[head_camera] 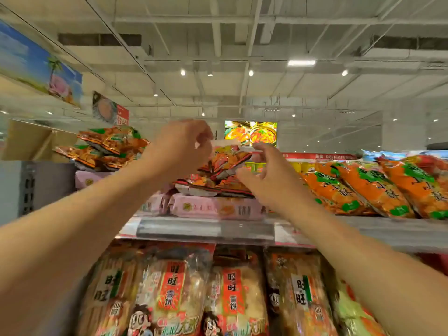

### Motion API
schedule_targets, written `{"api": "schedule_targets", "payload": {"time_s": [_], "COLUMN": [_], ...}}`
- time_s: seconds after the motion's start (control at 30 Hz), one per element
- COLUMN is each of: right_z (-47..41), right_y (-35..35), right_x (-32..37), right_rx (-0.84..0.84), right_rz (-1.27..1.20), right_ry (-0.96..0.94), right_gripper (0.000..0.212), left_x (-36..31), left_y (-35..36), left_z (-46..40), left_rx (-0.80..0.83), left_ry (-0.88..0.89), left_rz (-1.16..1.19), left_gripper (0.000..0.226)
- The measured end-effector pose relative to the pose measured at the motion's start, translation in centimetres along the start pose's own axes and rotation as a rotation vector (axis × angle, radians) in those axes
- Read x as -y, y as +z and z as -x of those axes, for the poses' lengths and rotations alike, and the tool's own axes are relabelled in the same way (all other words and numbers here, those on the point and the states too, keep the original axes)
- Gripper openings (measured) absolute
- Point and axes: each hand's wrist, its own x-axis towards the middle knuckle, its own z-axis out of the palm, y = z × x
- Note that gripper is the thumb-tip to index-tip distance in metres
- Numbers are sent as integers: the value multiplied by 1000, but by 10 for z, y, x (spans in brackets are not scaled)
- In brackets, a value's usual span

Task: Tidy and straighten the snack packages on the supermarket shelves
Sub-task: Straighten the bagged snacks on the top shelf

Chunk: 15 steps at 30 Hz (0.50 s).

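Left hand (180, 141) raised to the top shelf, fingers curled and pinching the pale upper edge of a red-orange snack package (225, 163); right hand (263, 175) just beside the same package on its right, fingers spread and relaxed, gripping nothing, fingertips near or perhaps brushing its side (contact too blurred to settle). Package standing tilted atop a small heap of like red-orange packs (213, 186), these in turn lying on pink packages (218, 207) at the front of the top shelf (363, 229). For a clean job, probably best: keep the left pinch light on the sealed edge, no crushing of the contents; bring the open right palm flat against the side to square it; lay it down flush on the heap, front edge in line with the pink packs below, label forward. Worth minding the heap itself, loose and sloping, likely to slide if pushed from one side only, hence both hands working together. Further out, orange and green bags (363, 187) leaning in a row to the right, another ragged pile of orange packs (109, 146) to the left, also wanting attention later. Below, rice cracker bags (174, 287) upright on the lower shelf, seemingly in fair order.
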Motion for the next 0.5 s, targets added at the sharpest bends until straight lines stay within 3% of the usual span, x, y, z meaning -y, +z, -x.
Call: {"api": "schedule_targets", "payload": {"time_s": [0.07,0.13,0.23,0.27,0.4,0.5], "right_z": [-24,-45,-69,-73,-92,-106], "right_y": [8,17,31,33,37,35], "right_x": [-12,-19,-20,-20,-22,-14], "right_rx": [-61,-57,16,44,85,190], "right_rz": [165,272,302,312,261,193], "right_ry": [-89,-93,-26,-9,85,208], "right_gripper": [64,71,89,91,54,70], "left_x": [16,33,49,50,49,49], "left_y": [14,26,44,47,53,53], "left_z": [-22,-32,-32,-31,-39,-39], "left_rx": [102,286,475,507,519,411], "left_ry": [-80,-226,-315,-315,-299,-273], "left_rz": [-218,-432,-572,-607,-539,-474], "left_gripper": [24,48,92,96,63,52]}}
